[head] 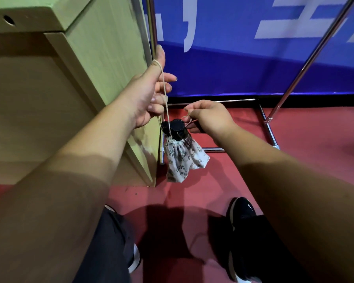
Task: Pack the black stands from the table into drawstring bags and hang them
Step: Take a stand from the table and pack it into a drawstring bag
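Observation:
A white drawstring bag (pixel 182 160) with a leaf print hangs in the air above the red floor. A black stand (pixel 175 129) pokes out of its gathered mouth. My left hand (pixel 149 94) is raised beside the table's end panel, with the pale cord (pixel 164 88) looped over its index finger and running down to the bag. My right hand (pixel 208 117) pinches the other cord end just right of the stand, pulling it sideways.
The wooden table (pixel 74 82) stands close on the left. A chrome rack (pixel 270 127) has base bars on the floor and slanted poles rising right and left of centre. A blue banner (pixel 253 58) is behind. My shoes (pixel 241 213) are below.

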Demonstrator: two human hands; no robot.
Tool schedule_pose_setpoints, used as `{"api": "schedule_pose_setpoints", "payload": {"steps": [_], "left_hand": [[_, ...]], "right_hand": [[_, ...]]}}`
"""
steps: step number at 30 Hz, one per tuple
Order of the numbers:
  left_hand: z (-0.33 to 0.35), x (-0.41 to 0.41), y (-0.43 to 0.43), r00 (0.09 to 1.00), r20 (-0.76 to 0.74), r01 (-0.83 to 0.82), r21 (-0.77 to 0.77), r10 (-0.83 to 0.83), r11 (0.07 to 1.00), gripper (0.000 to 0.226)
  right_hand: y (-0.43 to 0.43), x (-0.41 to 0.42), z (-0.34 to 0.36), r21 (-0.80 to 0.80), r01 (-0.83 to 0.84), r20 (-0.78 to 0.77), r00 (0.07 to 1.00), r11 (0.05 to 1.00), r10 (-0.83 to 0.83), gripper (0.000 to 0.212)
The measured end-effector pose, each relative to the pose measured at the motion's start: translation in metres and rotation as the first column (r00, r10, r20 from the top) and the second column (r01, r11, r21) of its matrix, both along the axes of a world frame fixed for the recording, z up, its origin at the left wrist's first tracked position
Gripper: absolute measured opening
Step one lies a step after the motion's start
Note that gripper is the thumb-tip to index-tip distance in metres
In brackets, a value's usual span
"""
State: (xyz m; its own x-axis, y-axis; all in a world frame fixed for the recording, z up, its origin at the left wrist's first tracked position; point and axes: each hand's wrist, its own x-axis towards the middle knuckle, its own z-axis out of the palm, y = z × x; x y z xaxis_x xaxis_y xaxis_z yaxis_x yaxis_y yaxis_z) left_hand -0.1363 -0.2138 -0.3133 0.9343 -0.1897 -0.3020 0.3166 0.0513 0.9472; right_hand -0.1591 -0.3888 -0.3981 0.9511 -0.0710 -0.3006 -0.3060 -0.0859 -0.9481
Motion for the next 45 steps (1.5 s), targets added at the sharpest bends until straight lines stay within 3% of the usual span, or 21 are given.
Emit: {"api": "schedule_pose_setpoints", "payload": {"steps": [3, 7, 9, 12, 14, 23, 28, 31, 37, 41, 45], "left_hand": [[-0.002, -0.002, 0.001, 0.997, 0.044, 0.054, 0.238, -0.067, 0.97, 0.085], [-0.012, -0.005, 0.002, 0.974, -0.022, 0.203, 0.538, -0.228, 0.818, 0.093], [-0.02, -0.004, 0.003, 0.956, -0.077, 0.271, 0.6, -0.283, 0.753, 0.076], [-0.029, -0.004, 0.004, 0.931, -0.1, 0.329, 0.65, -0.352, 0.685, 0.022], [-0.031, -0.006, 0.003, 0.916, -0.095, 0.34, 0.701, -0.39, 0.627, 0.018], [-0.053, -0.004, 0.002, 0.902, -0.145, 0.398, 0.645, -0.406, 0.653, 0.011], [-0.057, -0.003, -0.007, 0.925, -0.055, 0.302, 0.708, -0.377, 0.638, 0.007], [-0.059, -0.002, -0.011, 0.947, -0.024, 0.249, 0.682, -0.319, 0.688, 0.007], [-0.06, -0.005, -0.019, 0.969, -0.051, 0.226, 0.578, -0.242, 0.784, 0.022], [-0.057, -0.005, -0.028, 0.973, -0.113, 0.233, 0.469, -0.203, 0.852, 0.01], [-0.054, -0.005, -0.034, 0.953, -0.155, 0.301, 0.403, -0.26, 0.864, 0.008]], "right_hand": [[-0.001, -0.003, 0.002, 0.043, -0.021, -0.013, 1.0, 0.999, 0.022, 0.016], [0.0, -0.007, 0.003, 0.049, -0.054, -0.001, 0.999, 0.997, 0.054, 0.014], [0.001, -0.007, 0.003, 0.046, -0.051, 0.007, 0.999, 0.998, 0.051, 0.015], [0.001, -0.007, 0.003, 0.04, -0.024, 0.02, 1.0, 0.999, 0.024, 0.015], [0.001, -0.009, 0.004, 0.068, -0.006, 0.015, 1.0, 0.998, 0.005, 0.014], [-0.001, -0.012, 0.006, 0.067, 0.018, 0.033, 0.999, 0.998, -0.02, 0.014], [-0.002, -0.01, 0.006, 0.006, -0.006, 0.085, 0.996, 1.0, 0.005, 0.011], [-0.002, -0.009, 0.006, -0.035, 0.025, 0.14, 0.99, 0.999, -0.02, 0.006], [-0.008, -0.005, 0.004, 0.118, 0.099, 0.113, 0.987, 0.988, -0.112, 0.006], [-0.012, -0.002, 0.004, 0.22, 0.128, 0.057, 0.988, 0.967, -0.144, 0.005], [-0.014, -0.002, 0.007, 0.271, 0.12, 0.03, 0.991, 0.955, -0.133, 0.008]]}}
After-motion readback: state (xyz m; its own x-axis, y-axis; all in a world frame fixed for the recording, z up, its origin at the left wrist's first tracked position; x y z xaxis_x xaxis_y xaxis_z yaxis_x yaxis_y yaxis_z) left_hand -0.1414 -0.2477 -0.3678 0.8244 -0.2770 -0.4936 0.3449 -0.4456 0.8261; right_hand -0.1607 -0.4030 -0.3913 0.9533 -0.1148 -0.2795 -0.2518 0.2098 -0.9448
